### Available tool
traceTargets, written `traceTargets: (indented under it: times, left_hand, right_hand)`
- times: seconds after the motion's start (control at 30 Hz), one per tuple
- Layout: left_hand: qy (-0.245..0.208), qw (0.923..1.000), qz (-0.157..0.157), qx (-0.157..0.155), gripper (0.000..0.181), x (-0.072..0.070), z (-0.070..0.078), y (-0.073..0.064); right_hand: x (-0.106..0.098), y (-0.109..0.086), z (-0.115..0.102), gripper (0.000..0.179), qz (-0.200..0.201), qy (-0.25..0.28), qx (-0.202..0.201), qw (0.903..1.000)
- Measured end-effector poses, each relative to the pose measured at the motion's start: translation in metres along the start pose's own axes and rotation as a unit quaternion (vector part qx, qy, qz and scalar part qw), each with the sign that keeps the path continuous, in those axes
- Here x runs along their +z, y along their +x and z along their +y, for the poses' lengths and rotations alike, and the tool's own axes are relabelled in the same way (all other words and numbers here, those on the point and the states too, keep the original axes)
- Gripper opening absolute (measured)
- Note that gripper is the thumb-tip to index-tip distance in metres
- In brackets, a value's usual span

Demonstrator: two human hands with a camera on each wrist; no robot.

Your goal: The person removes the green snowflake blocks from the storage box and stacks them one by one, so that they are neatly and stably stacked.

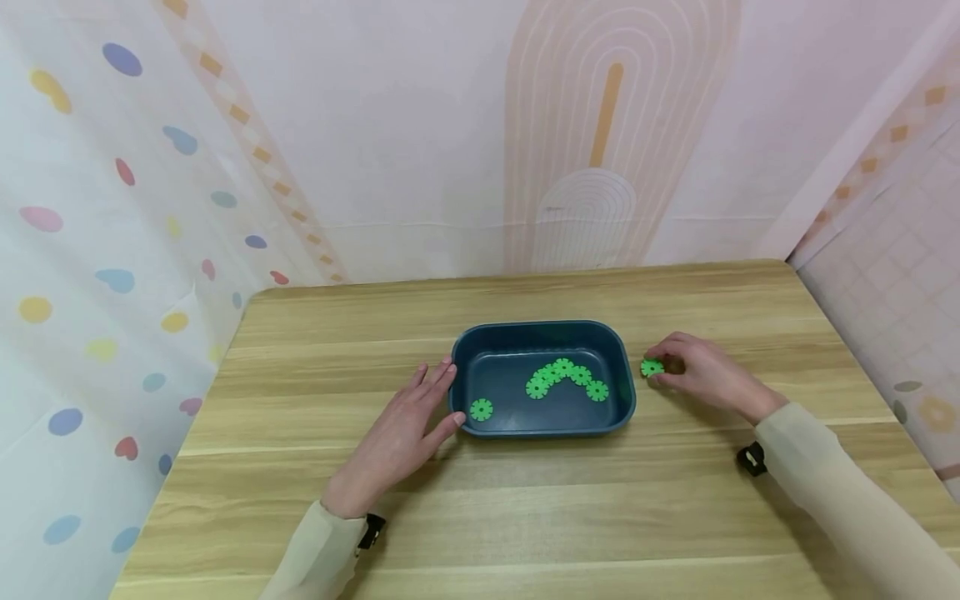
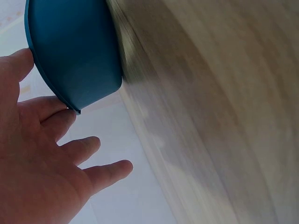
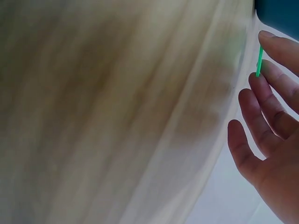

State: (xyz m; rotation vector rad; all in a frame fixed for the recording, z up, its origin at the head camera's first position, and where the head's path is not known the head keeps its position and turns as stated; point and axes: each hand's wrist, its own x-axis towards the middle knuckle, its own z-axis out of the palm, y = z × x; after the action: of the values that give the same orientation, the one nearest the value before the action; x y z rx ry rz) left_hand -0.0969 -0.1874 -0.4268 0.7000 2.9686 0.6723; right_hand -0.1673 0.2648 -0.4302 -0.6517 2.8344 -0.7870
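Note:
A dark blue tray [image 1: 542, 333] sits mid-table; its outer wall [image 2: 74, 51] fills the top left of the left wrist view. Inside it lie a single green snowflake disc [image 1: 481, 409] and an arched chain of joined green discs [image 1: 566, 379]. My left hand [image 1: 408, 425] lies flat with straight fingers [image 2: 88, 144] against the tray's left end. Just right of the tray, my right hand [image 1: 693, 371] pinches another green disc [image 1: 652, 367], seen edge-on [image 3: 258, 61] between the fingertips [image 3: 275, 44] in the right wrist view.
The wooden table [image 1: 525, 517] ends at a pale patterned backdrop [image 1: 420, 125] behind and on both sides. A corner of the tray [image 3: 280, 11] shows at the top right of the right wrist view. Black wrist straps [image 1: 752, 458] sit on both sleeves.

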Motion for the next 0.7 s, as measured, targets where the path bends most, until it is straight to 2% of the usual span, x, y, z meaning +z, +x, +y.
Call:
traceTargets:
  times: [0.7]
  left_hand:
    - [0.0, 1.0, -0.006, -0.002, 0.072, -0.0027, 0.0007, 0.0009]
  right_hand:
    - [-0.0001, 0.0072, 0.0033, 0.026, -0.031, 0.003, -0.006, 0.9995]
